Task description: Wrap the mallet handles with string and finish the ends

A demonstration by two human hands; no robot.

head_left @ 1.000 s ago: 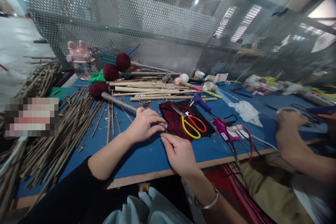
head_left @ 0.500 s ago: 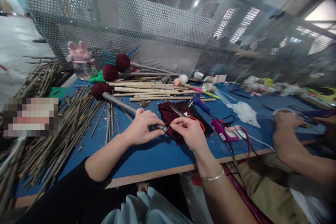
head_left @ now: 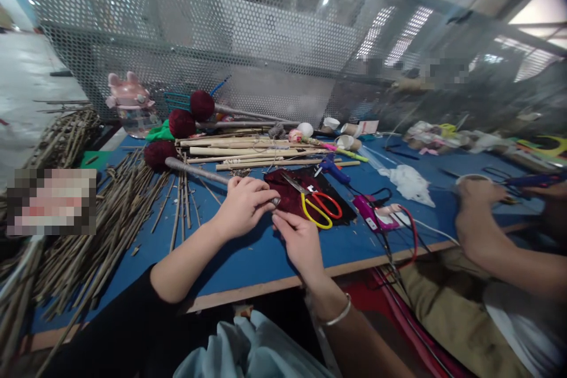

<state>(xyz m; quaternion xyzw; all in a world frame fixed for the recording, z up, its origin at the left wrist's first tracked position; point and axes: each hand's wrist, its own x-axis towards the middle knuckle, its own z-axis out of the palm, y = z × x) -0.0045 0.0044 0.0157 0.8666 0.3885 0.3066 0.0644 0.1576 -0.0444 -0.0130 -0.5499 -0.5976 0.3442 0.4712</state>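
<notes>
My left hand (head_left: 248,207) is closed around a grey-wrapped stick (head_left: 199,171), near its right end. A dark maroon fuzzy ball (head_left: 160,156) caps the stick's far left end. Just below the stick's right tip, my right hand (head_left: 299,239) is pinched closed, with its fingertips close to that tip. What it pinches is too fine to make out now. Beside my right hand, scissors (head_left: 316,207) with one red and one yellow handle lie on maroon cloth (head_left: 279,183).
Thin twigs (head_left: 110,218) are heaped at left. Behind my hands lie pale sticks (head_left: 261,152) and two more ball-topped stems. A blue glue gun (head_left: 334,171), a purple device (head_left: 370,212) with cords and a white plastic bag (head_left: 410,186) lie rightward. A co-worker's hand (head_left: 481,192) works at far right.
My right hand has shifted left and down, under the stick's tip, uncovering the scissors' handles. The fine strand seen between my hands no longer shows clearly. My left hand keeps its hold on the stick.
</notes>
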